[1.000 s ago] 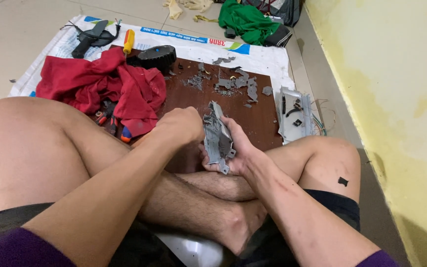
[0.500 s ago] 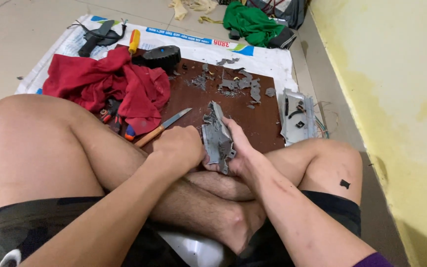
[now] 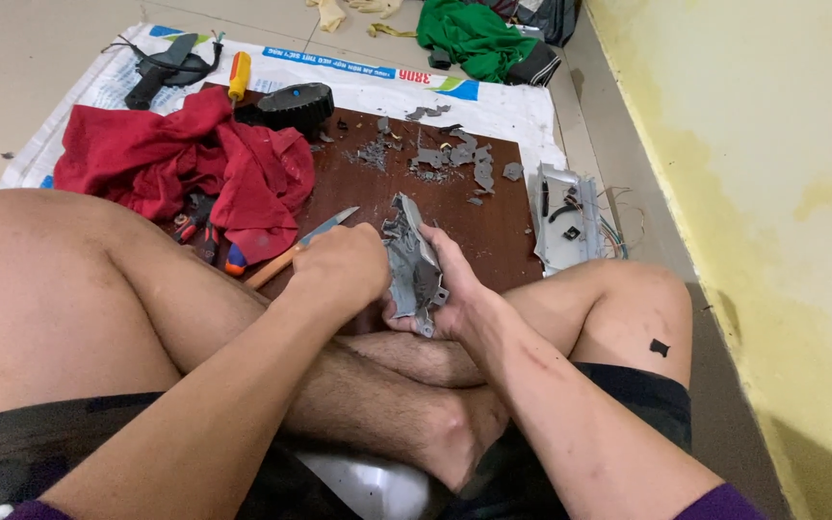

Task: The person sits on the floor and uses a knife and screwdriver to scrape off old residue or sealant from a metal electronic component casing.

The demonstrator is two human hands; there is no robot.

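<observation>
I sit cross-legged on the floor and hold a jagged grey plastic piece (image 3: 414, 265) upright over my shins. My right hand (image 3: 459, 289) grips its right side from behind. My left hand (image 3: 339, 273) is curled in a fist against its left edge. A knife (image 3: 325, 228) with an orange handle shows just behind my left hand, blade pointing up and right over the brown board (image 3: 503, 241). Whether my fingers touch the knife is hidden.
Grey plastic fragments (image 3: 455, 159) lie scattered on the board. A red cloth (image 3: 175, 154) covers tools at the left. Behind are a black wheel (image 3: 296, 101), a yellow screwdriver (image 3: 238, 75) and a black tool (image 3: 161, 67). A grey casing with wires (image 3: 565, 217) lies right, by the yellow wall (image 3: 753, 144).
My left hand has slid down and towards me along the grey piece, uncovering the knife behind it. My right hand keeps its hold.
</observation>
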